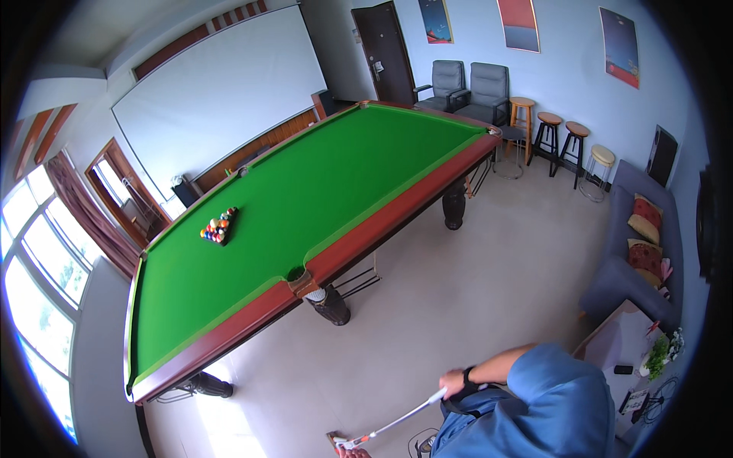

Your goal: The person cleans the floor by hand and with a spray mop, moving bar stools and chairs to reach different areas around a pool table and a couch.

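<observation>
My right hand (453, 384), with a black band at its wrist, is closed around the upper end of a long-handled tool (404, 417). The tool has a slim white shaft, orange-and-white fittings and a dark reddish head at its lower left end; its exact kind is unclear. At the bottom edge, my left hand (353, 453) is partly cut off, right beside the fittings near that head; whether it grips them cannot be seen. Up and left of both hands stands a billiard table (343, 189) with green cloth, bearing a triangle rack of balls (217, 226).
Table legs (331, 306) and metal ball rails stand out under the billiard table's near side. To the right are a blue-grey sofa (607, 275) and a low table (615, 343) with plants and a phone. Chairs (488, 86) and several stools line the far wall.
</observation>
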Tool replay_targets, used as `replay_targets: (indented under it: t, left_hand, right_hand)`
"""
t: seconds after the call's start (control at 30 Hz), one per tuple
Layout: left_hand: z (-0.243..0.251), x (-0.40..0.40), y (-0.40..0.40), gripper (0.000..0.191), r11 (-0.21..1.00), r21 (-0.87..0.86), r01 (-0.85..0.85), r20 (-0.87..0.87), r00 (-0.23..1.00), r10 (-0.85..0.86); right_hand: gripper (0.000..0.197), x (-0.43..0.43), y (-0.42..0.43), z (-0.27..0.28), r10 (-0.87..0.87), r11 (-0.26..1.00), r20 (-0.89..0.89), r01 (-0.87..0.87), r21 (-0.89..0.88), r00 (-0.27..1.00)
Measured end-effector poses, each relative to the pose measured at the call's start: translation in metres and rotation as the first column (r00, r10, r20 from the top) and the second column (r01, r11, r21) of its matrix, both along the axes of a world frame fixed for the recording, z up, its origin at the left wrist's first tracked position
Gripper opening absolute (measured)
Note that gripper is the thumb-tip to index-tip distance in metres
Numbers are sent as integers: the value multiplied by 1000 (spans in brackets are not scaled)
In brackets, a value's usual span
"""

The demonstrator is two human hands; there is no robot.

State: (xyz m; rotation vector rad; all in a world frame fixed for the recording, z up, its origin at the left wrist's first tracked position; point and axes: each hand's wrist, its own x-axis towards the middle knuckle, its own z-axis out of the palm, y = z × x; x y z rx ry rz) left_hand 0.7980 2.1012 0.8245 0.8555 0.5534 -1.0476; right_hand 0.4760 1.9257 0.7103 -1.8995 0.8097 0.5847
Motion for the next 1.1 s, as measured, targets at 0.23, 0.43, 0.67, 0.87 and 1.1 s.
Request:
replay_targets:
  t: [0.23,0.43,0.67,0.87,1.1]
  left_hand:
    - [24,-61,-61,8,989,-8,145,182,973,-141]
    - [9,-101,-127,9,971,108,213,254,938,-234]
    - [-14,-215,-303,16,869,169,466,199,847,-493]
    - [-93,-314,-414,18,680,34,733,149,669,-728]
    - [-205,-486,-492,22,349,119,930,256,311,-915]
  right_hand:
    - [38,94,38,-27,14,1000,79,-13,-6,997]
    - [38,37,-44,-59,-20,996,51,24,-84,998]
    - [27,-145,-240,-77,-77,964,60,90,-252,995]
    - [29,-356,-320,-74,-220,917,-148,153,-367,964]
    - [25,-504,-371,-22,-387,860,-158,294,-416,909]
